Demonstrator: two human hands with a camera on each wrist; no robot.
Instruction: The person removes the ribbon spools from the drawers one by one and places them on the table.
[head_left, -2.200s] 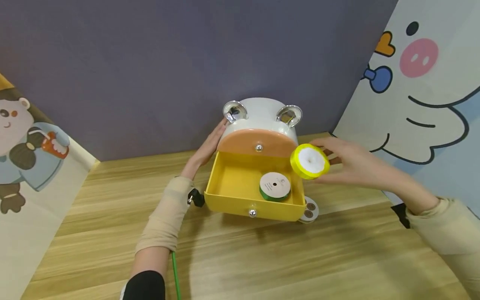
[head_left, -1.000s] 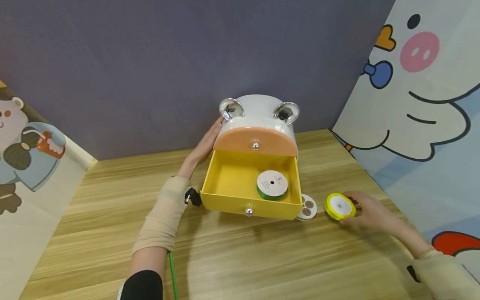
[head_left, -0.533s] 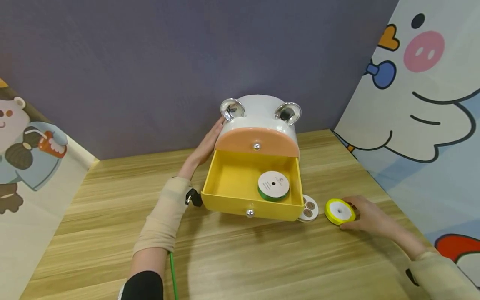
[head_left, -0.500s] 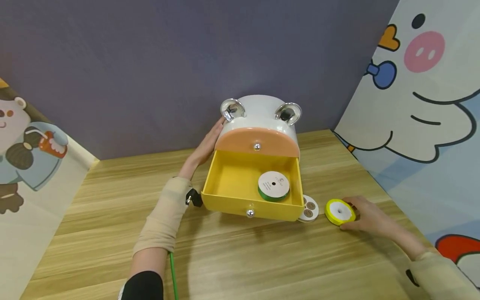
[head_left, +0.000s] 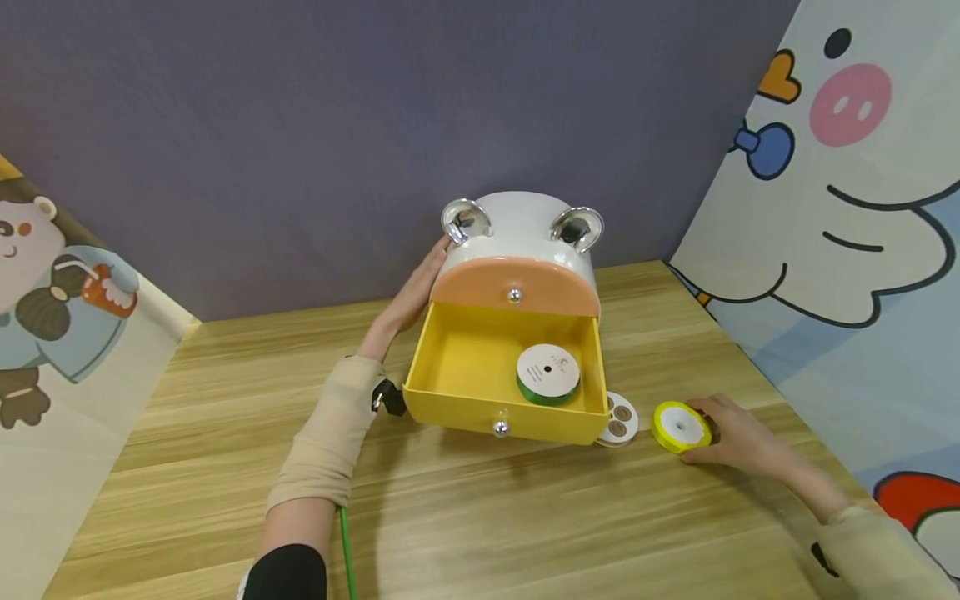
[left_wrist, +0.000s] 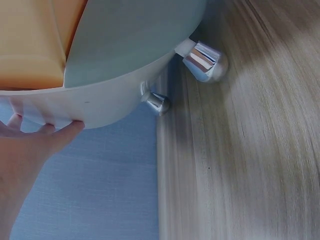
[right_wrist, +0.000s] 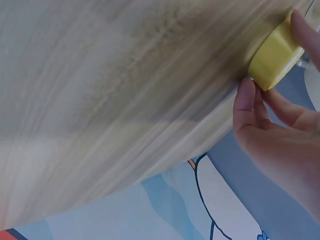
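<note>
My left hand (head_left: 414, 298) lies with extended fingers against the left side of a small white drawer cabinet (head_left: 517, 221) with silver ears; its fingertips touch the curved wall in the left wrist view. The yellow lower drawer (head_left: 461, 354) is pulled out, and a green ribbon spool (head_left: 546, 372) lies flat inside it at the right. To the right of the cabinet, my right hand (head_left: 742, 440) pinches a yellow ribbon spool (head_left: 680, 426) at the tabletop. In the right wrist view, thumb and fingers grip opposite sides of the spool's rim.
A white disc with brown circles (head_left: 621, 419) lies on the wooden table (head_left: 480, 517), partly hidden by the drawer. The orange upper drawer (head_left: 517, 279) is closed. A grey wall stands behind; cartoon panels flank both sides. A green cable (head_left: 347, 550) runs below the left sleeve.
My right hand has carried the yellow ribbon spool from over the drawer's right edge down to the table at the right. In the last half second little has moved; my left hand stays at the cabinet.
</note>
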